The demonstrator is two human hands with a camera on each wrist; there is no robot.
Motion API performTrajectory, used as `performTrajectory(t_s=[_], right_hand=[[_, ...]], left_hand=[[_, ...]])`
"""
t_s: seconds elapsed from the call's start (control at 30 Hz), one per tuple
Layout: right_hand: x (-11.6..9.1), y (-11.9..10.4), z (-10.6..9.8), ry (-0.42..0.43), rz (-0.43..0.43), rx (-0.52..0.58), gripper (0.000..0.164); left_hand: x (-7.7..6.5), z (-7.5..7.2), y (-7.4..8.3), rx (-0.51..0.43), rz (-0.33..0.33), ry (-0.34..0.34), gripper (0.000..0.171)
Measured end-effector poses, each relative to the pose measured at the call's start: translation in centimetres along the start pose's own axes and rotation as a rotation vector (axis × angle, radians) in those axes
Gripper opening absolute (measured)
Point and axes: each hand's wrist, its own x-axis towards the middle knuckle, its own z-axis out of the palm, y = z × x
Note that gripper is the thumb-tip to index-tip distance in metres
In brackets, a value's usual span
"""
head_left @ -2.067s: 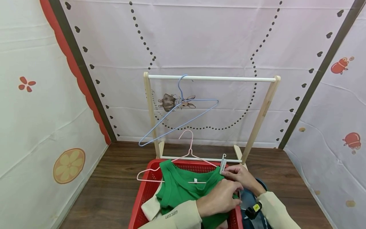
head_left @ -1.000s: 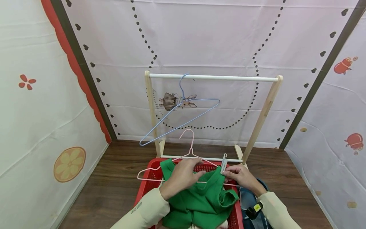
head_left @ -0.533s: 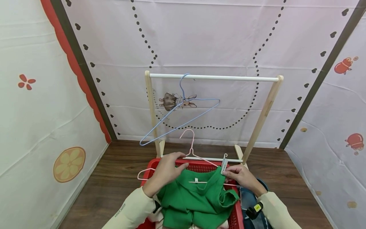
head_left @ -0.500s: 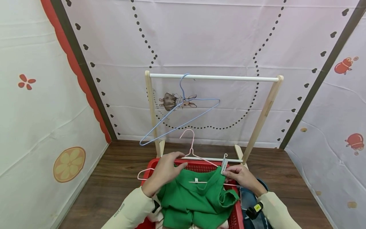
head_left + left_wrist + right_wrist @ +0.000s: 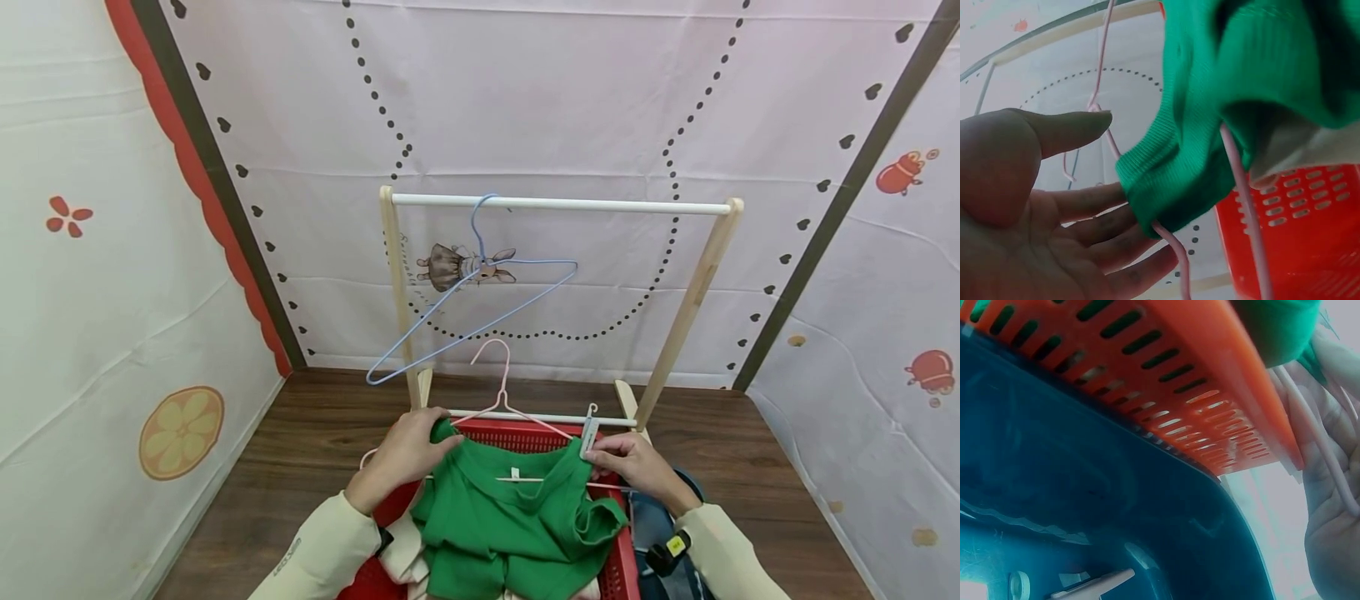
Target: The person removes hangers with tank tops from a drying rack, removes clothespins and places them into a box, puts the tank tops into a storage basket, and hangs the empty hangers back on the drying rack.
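Note:
A green sleeveless top [image 5: 510,517] hangs on a pink clothes hanger [image 5: 501,385], over the red basket. At the right shoulder a pale clothes peg [image 5: 589,435] with a small hook stands upright. My right hand [image 5: 637,467] grips the hanger's right end there, fingertips at the peg's lower end; the right wrist view shows the pink hanger [image 5: 1322,447] lying against that palm. My left hand [image 5: 401,458] is at the left shoulder. Its fingers are extended behind the green strap [image 5: 1160,181] and touch it, the thumb apart in front. The hanger's left end pokes out below the strap.
Behind stands a wooden rack with a white rail [image 5: 600,203], a blue hanger [image 5: 517,315] hooked on it. Pale cloth [image 5: 405,546] lies in the red basket [image 5: 618,567]. A dark blue bin [image 5: 1085,456] holding pegs stands right of the basket.
My left hand has gone from the right side of the top across its neckline to the left shoulder. The right hand has kept its hold by the peg.

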Motion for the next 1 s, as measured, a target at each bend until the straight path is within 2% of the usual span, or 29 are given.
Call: performTrajectory(t_s=[0.17,0.43,0.63,1.0], right_hand=[[0.0,0.0,0.0,-0.001,0.006,0.008,0.02],[-0.1,0.0,-0.1,0.003,0.021,-0.003,0.021],[-0.2,0.1,-0.2,-0.004,0.027,0.004,0.021],[-0.1,0.0,-0.1,-0.009,-0.001,0.006,0.019]], left_hand=[[-0.1,0.1,-0.8,0.014,-0.007,-0.049,0.024],[-0.4,-0.1,-1.6,-0.078,-0.041,-0.068,0.013],[-0.6,-0.1,-2.1,-0.094,-0.002,-0.059,0.004],[-0.7,0.0,-2.7,-0.079,0.026,-0.059,0.008]])
